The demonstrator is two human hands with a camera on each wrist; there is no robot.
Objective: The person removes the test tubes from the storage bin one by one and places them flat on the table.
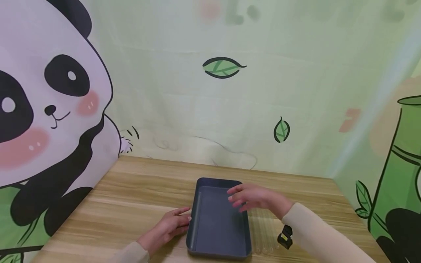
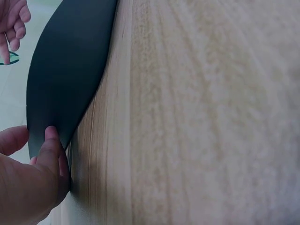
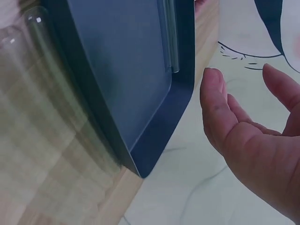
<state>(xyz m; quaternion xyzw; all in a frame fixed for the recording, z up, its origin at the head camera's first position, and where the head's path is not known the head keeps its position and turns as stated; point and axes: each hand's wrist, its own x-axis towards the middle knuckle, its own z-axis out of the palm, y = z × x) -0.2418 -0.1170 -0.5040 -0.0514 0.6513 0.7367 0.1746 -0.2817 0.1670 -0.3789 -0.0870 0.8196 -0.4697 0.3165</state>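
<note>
A dark blue rectangular tray [image 1: 222,219] lies lengthwise on the wooden table. My left hand [image 1: 169,226] is at its left side, and in the left wrist view its fingers [image 2: 50,140] touch the outer wall of the tray [image 2: 70,61]. Above the tray's right far part hovers my right hand [image 1: 251,197], fingers loosely bent and holding nothing. Along the inside of the tray's left wall lies at least one clear tube [image 3: 172,42], seen in the right wrist view. Several clear round-ended tubes [image 1: 264,233] lie side by side to the right of the tray.
The wooden table [image 1: 144,190] meets a pale green cloth backdrop [image 1: 164,91] printed with a panda, leaves and bamboo. A small black object with a yellow mark [image 1: 285,237] shows beside the right sleeve.
</note>
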